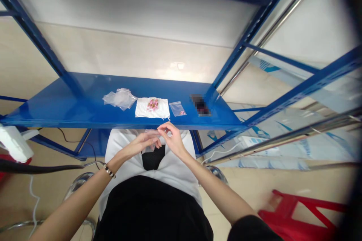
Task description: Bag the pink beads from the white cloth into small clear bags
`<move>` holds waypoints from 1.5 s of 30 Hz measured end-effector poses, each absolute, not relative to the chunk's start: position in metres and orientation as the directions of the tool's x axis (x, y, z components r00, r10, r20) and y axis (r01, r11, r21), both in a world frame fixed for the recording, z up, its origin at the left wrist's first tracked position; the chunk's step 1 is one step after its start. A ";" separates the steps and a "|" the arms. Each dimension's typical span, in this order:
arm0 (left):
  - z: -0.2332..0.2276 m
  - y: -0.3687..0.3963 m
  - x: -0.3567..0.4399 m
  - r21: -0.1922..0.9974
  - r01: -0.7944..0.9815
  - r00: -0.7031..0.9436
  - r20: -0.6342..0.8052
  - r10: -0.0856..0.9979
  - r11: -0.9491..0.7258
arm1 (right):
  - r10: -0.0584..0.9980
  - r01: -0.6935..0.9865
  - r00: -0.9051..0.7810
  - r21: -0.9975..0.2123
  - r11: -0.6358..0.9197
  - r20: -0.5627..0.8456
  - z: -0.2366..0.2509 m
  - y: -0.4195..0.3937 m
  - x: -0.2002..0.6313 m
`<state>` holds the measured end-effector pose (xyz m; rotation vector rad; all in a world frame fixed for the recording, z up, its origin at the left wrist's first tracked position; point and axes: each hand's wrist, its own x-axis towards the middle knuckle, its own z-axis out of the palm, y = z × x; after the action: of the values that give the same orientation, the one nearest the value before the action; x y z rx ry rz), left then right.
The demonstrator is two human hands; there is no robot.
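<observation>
A small clear plastic bag (152, 132) is held over my lap, just in front of the shelf edge. My left hand (143, 143) grips it from the left, fingers closed round its side. The fingertips of my right hand (172, 137) are pinched together at the bag's right edge. Whether anything is inside it I cannot make out. On the shelf beyond my hands, a heap of small pink beads or charms (153, 104) lies on a white cloth pouch (141, 110). Right of the pouch is another clear zip bag (177, 108) with a few pink pieces in one corner.
The blue metal shelf (85, 99) has a pile of clear bags (120, 98) on its left and a pixelated dark object (200, 104) on its right. Blue uprights frame both ends. A red stool (294, 211) stands on the floor at lower right.
</observation>
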<state>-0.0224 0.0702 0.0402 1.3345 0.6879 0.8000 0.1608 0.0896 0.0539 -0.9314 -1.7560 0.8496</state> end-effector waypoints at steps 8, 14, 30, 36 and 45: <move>0.036 0.082 -0.023 0.970 0.062 0.390 0.194 0.900 -0.235 | 0.697 0.365 -0.409 -0.594 0.717 0.589 0.054 0.081 0.162; 0.045 0.076 -0.028 0.950 0.163 0.403 0.181 0.897 -0.265 | 0.614 0.436 -0.507 -0.434 0.788 0.606 0.045 0.079 0.161; 0.032 0.072 -0.023 0.805 0.435 0.363 0.255 0.896 -0.405 | 0.530 0.387 -0.580 -0.363 0.847 0.619 0.040 0.082 0.157; 0.038 0.064 -0.025 0.660 0.540 0.446 0.300 0.843 -0.522 | 0.440 0.268 -0.652 -0.355 0.896 0.617 0.037 0.075 0.157; 0.047 0.064 -0.022 0.731 0.491 0.447 0.255 0.857 -0.474 | 0.479 0.293 -0.679 -0.392 0.872 0.556 0.039 0.078 0.157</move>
<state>-0.0223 0.0640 0.0466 2.1297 1.1246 0.8360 0.1569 0.0781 0.0390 -0.5544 -2.3595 0.3563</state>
